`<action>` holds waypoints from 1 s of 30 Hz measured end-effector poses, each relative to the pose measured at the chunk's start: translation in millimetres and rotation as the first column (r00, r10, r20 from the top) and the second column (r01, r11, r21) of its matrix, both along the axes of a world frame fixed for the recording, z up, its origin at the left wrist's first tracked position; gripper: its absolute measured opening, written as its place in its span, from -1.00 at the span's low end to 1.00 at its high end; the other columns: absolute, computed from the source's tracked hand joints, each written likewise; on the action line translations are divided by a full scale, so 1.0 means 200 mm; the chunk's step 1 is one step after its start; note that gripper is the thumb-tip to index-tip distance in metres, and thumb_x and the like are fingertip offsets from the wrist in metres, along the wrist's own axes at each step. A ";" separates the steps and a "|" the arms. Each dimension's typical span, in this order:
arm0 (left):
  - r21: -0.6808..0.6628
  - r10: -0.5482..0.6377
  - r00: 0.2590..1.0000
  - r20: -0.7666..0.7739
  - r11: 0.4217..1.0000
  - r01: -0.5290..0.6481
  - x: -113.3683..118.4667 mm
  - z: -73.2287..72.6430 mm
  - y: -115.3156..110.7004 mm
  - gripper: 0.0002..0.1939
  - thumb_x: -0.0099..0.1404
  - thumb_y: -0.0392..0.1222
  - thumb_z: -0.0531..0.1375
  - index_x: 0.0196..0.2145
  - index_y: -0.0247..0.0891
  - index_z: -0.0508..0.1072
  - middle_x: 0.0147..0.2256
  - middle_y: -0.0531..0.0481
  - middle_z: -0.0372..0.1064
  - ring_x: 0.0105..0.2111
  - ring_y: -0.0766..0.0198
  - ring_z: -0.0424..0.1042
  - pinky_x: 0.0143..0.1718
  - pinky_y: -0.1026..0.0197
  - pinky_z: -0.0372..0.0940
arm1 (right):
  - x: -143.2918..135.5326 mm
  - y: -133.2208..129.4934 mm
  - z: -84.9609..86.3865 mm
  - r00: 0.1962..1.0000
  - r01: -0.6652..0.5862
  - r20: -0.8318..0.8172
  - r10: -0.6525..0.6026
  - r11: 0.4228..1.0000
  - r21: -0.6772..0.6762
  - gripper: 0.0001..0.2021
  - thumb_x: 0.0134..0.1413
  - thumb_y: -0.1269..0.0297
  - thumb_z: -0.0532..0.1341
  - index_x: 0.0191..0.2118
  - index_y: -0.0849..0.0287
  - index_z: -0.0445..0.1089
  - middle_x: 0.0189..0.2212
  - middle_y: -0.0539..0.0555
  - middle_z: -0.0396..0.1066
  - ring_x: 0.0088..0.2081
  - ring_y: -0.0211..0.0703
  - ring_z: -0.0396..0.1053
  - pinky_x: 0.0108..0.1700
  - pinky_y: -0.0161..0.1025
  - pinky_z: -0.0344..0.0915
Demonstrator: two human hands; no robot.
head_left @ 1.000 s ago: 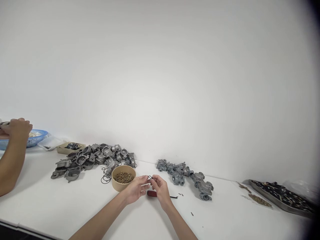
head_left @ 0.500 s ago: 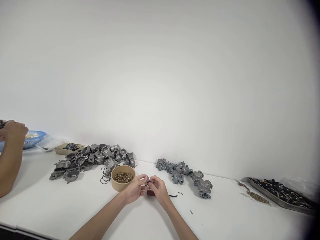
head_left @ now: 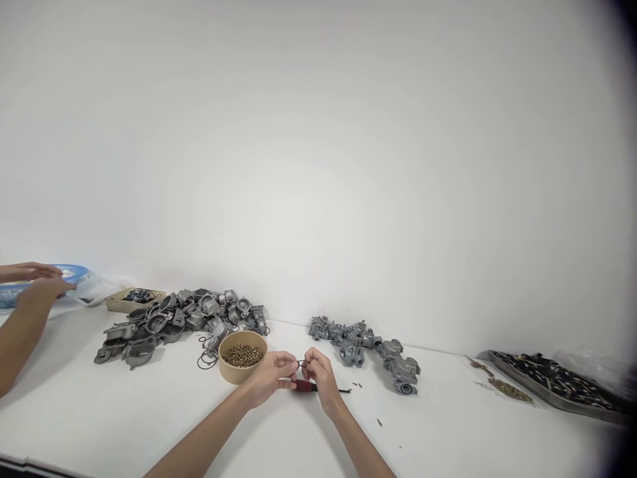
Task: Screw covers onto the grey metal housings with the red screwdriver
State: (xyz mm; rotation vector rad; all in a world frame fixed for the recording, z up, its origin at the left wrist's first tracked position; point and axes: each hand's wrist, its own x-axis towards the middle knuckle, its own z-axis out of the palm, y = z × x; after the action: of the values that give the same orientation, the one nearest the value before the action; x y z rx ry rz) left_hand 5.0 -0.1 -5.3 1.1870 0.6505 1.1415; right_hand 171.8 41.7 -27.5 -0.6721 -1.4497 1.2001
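Note:
My left hand (head_left: 271, 376) and my right hand (head_left: 321, 378) meet over the white table (head_left: 99, 411), both pinching a small thin black ring (head_left: 301, 364) between fingertips. Under the hands lies a screwdriver (head_left: 318, 388) with a red handle and a dark shaft pointing right. A round tan bowl of brass screws (head_left: 243, 356) stands just left of my left hand. Loose black rings (head_left: 208, 359) lie on the table beside the bowl.
A pile of grey cast metal covers (head_left: 174, 318) lies left of the bowl; a smaller pile of grey metal bodies (head_left: 368, 348) lies to the right. A metal tray of dark parts (head_left: 557, 388) is at far right. Another person's hands (head_left: 34, 282) reach toward a blue basket (head_left: 74, 273) far left.
My hands stayed together on the small ring, shifting slightly apart. The other person's hands dropped lower and moved right, toward the blue basket.

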 end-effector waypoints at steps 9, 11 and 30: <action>0.010 0.206 0.965 -0.163 0.978 -0.207 -0.01 -0.05 0.06 -0.54 -0.13 0.01 0.48 -0.36 -0.39 0.58 -0.44 -0.12 0.46 -0.40 0.20 0.42 -0.43 0.22 0.31 | -0.03 -0.02 -0.01 0.989 -0.117 0.076 0.126 0.987 -0.109 -0.87 -0.09 0.23 0.18 -0.48 0.16 0.26 -0.66 -0.09 0.26 -0.64 -0.33 0.12 -0.55 -0.36 0.04; 0.006 0.196 0.968 -0.156 0.980 -0.197 -0.01 -0.05 0.06 -0.55 -0.13 0.00 0.48 -0.35 -0.38 0.56 -0.44 -0.11 0.45 -0.40 0.20 0.42 -0.46 0.25 0.29 | -0.03 -0.02 -0.01 0.990 -0.096 0.089 0.106 0.989 -0.111 -0.81 -0.06 0.16 0.22 -0.47 0.16 0.28 -0.67 -0.10 0.27 -0.66 -0.33 0.12 -0.57 -0.37 0.02; -0.076 0.012 1.000 -0.020 0.997 -0.013 -0.05 0.00 0.03 -0.71 0.06 -0.15 0.33 -0.22 -0.24 0.50 -0.28 -0.04 0.39 -0.34 0.28 0.41 -0.39 0.30 0.17 | -0.02 -0.01 0.00 0.991 0.074 0.119 -0.057 0.986 -0.148 -0.55 -0.15 -0.13 0.38 -0.33 0.20 0.48 -0.64 -0.05 0.39 -0.67 -0.26 0.28 -0.59 -0.33 0.18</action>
State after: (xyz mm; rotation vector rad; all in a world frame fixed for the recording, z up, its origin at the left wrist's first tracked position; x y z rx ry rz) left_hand -4.8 5.2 -5.1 1.1323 0.7111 1.1075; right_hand 168.0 39.0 -28.1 -0.8995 -1.4287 1.2462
